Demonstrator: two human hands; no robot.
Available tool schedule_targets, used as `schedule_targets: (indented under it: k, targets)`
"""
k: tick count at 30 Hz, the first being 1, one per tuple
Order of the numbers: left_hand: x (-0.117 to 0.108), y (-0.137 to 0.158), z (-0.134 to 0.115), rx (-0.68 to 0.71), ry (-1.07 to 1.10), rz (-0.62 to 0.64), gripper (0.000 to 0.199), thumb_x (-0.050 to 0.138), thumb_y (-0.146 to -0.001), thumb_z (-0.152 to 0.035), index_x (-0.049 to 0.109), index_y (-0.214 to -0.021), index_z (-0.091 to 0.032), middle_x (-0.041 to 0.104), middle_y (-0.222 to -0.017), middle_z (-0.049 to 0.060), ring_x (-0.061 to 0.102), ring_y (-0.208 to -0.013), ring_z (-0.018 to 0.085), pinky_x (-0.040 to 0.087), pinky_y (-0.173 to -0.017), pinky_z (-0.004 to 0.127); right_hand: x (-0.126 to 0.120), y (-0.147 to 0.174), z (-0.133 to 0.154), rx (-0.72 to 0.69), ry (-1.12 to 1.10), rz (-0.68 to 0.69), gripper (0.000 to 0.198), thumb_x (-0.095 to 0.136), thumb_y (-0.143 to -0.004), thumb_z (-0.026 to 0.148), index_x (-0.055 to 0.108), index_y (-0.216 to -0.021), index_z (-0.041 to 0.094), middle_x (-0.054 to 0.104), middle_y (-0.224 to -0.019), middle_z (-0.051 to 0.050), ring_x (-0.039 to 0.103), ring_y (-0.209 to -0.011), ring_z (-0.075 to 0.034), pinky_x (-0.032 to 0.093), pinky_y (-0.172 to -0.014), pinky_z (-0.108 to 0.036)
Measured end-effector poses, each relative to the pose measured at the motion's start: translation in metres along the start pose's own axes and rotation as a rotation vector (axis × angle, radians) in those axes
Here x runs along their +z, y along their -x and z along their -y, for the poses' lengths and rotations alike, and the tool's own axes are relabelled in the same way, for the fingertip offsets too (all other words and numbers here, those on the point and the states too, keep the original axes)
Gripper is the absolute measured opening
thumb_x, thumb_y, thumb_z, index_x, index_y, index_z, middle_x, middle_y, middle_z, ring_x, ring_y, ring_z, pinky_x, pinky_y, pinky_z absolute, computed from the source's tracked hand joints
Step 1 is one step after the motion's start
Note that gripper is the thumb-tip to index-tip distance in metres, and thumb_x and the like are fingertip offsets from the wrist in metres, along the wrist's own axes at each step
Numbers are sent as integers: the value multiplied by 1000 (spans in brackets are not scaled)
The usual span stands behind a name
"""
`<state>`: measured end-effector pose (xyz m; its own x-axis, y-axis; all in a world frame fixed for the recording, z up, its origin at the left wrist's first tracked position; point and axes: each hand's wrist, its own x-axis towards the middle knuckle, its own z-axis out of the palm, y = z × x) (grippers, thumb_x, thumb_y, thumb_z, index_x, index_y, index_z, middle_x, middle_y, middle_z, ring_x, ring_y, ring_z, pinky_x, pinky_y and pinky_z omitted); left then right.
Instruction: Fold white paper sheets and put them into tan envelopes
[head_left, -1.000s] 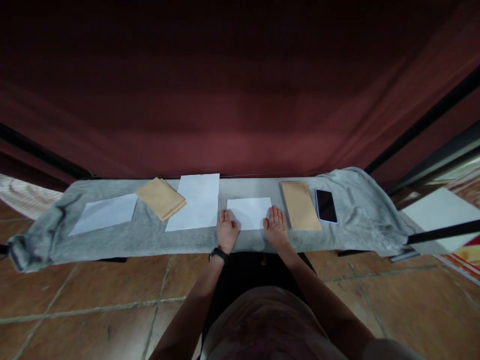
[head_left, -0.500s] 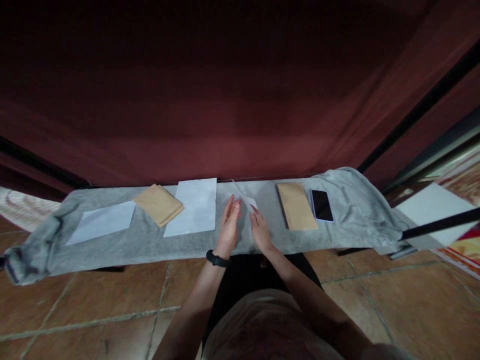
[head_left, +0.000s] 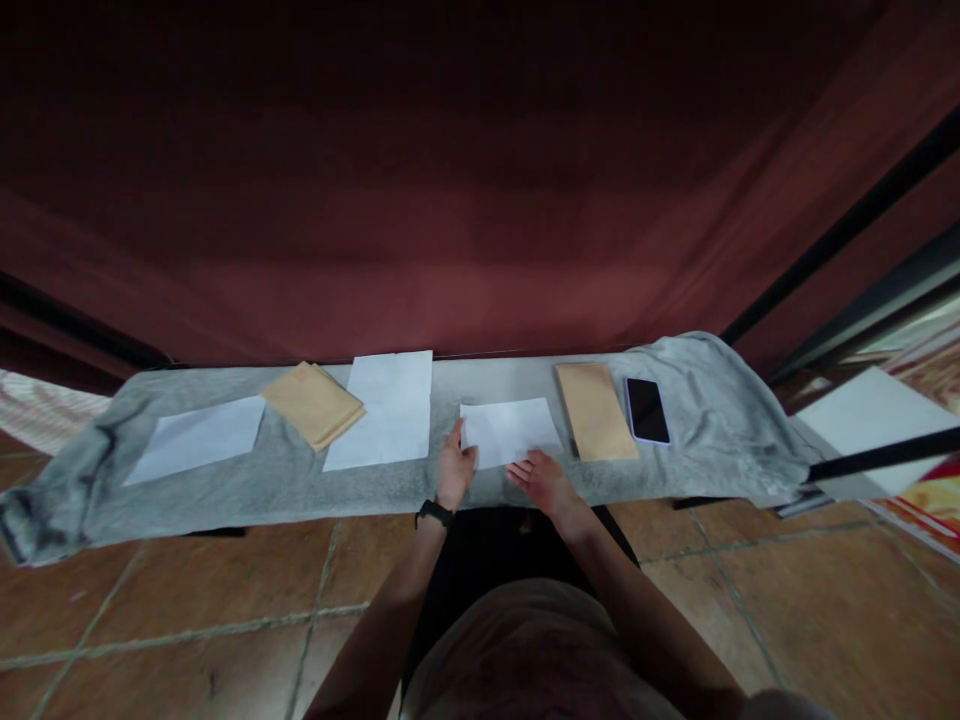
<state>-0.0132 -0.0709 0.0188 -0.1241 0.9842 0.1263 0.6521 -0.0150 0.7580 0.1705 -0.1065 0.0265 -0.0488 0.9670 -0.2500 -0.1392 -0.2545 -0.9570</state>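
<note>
White oblong paper [head_left: 510, 425] looks plain, left hand [head_left: 454, 470] at its left edge, pinch unclear, right hand [head_left: 546, 482] loosely spread at near edge.

Grey cloth [head_left: 712, 400] covers the tabletop [head_left: 491, 378]; paper sheets [head_left: 394, 400] and envelopes [head_left: 307, 400] line it. A smartphone [head_left: 647, 411] lies nearest its right edge.

Both forearms [head_left: 401, 590] are slanting forward and inward from either side of the torso [head_left: 536, 650] — the hands are resting apart, out in front of the body. The left hand [head_left: 454, 470] is pointing its fingers forward, its wrist nearly straight and its thumb angling toward the right hand [head_left: 546, 482]. The right hand is bending inward — its fingers are pointing leftward, loosely extended and slightly parted.
</note>
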Motion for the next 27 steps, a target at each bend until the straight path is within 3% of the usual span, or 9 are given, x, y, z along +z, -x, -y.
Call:
schedule_targets:
  k: [3, 5, 7, 10, 12, 14, 19, 23, 27]
  targets:
    - [-8, 1, -1, -65, -154, 21, 63, 57, -84, -13, 48, -146, -21, 66, -128, 11, 67, -112, 25, 53, -101, 38, -14, 18, 0, 175, 57, 228, 43, 34, -100, 39, 71, -94, 17, 77, -96, -16, 76, -88, -25, 62, -78, -43]
    - [-9, 6, -7, -62, -266, 23, 57, 55, -87, -16, 50, -144, -20, 63, -131, 13, 66, -115, 25, 51, -103, 38, -19, 25, 2, 228, 51, 300, 40, 40, -98, 38, 72, -102, 15, 77, -103, -16, 76, -89, -25, 62, -80, -43]
    - [-4, 12, -15, -16, -392, -12, 53, 51, -91, -19, 49, -145, -18, 56, -141, 16, 58, -127, 29, 47, -108, 44, -18, 23, 3, 120, 101, 180, 40, 42, -97, 40, 72, -105, 16, 77, -104, -14, 75, -90, -25, 61, -82, -44]
    - [12, 16, -28, 148, -513, -22, 52, 44, -97, -26, 45, -149, -18, 40, -157, 16, 35, -146, 35, 34, -117, 55, -9, 4, 5, -216, 420, -86, 41, 40, -98, 41, 71, -115, 21, 73, -120, -10, 68, -112, -25, 54, -100, -45]
    - [26, 12, -32, 279, -514, 53, 53, 40, -99, -28, 41, -152, -20, 35, -162, 12, 24, -152, 32, 27, -121, 55, -1, -13, 6, -395, 688, -102, 45, 36, -101, 36, 65, -129, 19, 63, -138, -11, 57, -131, -24, 42, -115, -43]
    - [37, 4, -32, 341, -510, 139, 55, 36, -100, -25, 37, -154, -19, 34, -162, 11, 21, -153, 30, 25, -122, 54, 5, -28, 3, -487, 933, -71, 48, 31, -103, 31, 58, -139, 14, 56, -147, -13, 48, -140, -23, 34, -120, -43]
    - [43, -11, -22, 337, -581, 248, 57, 31, -100, -23, 32, -157, -14, 30, -163, 12, 21, -154, 26, 22, -124, 50, 6, -47, -9, -539, 1302, -95, 47, 32, -106, 32, 50, -147, 17, 45, -156, -10, 38, -146, -27, 26, -121, -51]
    - [39, -13, -17, 288, -648, 219, 56, 29, -103, -29, 32, -157, -15, 28, -164, 10, 21, -154, 23, 19, -125, 46, -3, -59, -14, -547, 1381, -182, 48, 36, -106, 34, 46, -150, 19, 41, -158, -10, 38, -145, -29, 26, -120, -52]
    - [37, -12, -16, 230, -683, 179, 57, 31, -103, -33, 31, -157, -14, 27, -164, 10, 21, -154, 22, 19, -126, 43, -13, -74, -15, -532, 1398, -284, 52, 38, -105, 37, 43, -151, 12, 43, -156, -15, 39, -145, -31, 27, -119, -51]
